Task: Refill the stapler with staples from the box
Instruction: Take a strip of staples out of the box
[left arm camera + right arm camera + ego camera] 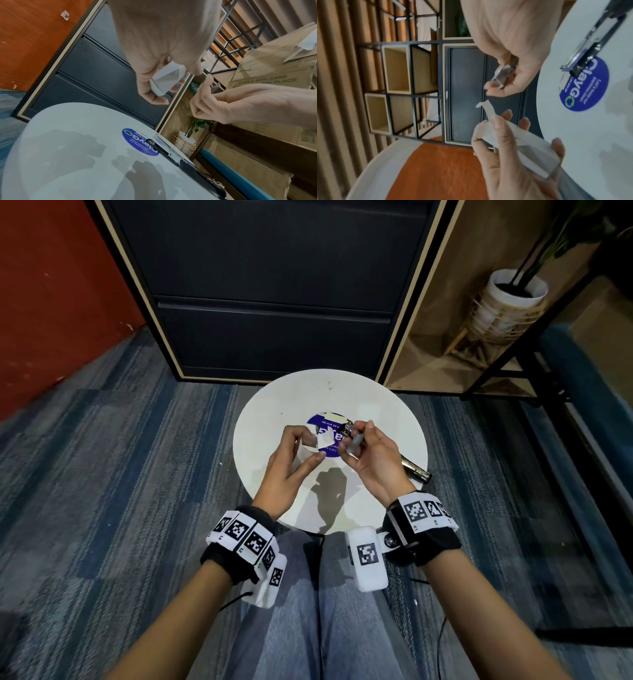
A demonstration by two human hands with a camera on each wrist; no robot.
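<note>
Over the round white table (274, 419), my left hand (310, 448) grips a small white staple box (320, 442), its end flap (486, 108) open. The same box shows in the left wrist view (164, 81) and the right wrist view (518, 142). Just to its right, my right hand (358, 436) pinches a silvery strip of staples (354, 441), also seen between its fingers (504, 73). The black and chrome stapler (416, 470) lies opened flat on the table beneath my right hand, its magazine (583, 47) exposed and its tip (160, 140) by a blue sticker.
A blue round sticker (137, 140) marks the table's middle. A dark cabinet (267, 302) stands behind the table, and a potted plant (513, 299) sits in an open shelf at the right. Cardboard boxes (274, 70) are stacked to the right. Striped carpet (120, 457) surrounds the table.
</note>
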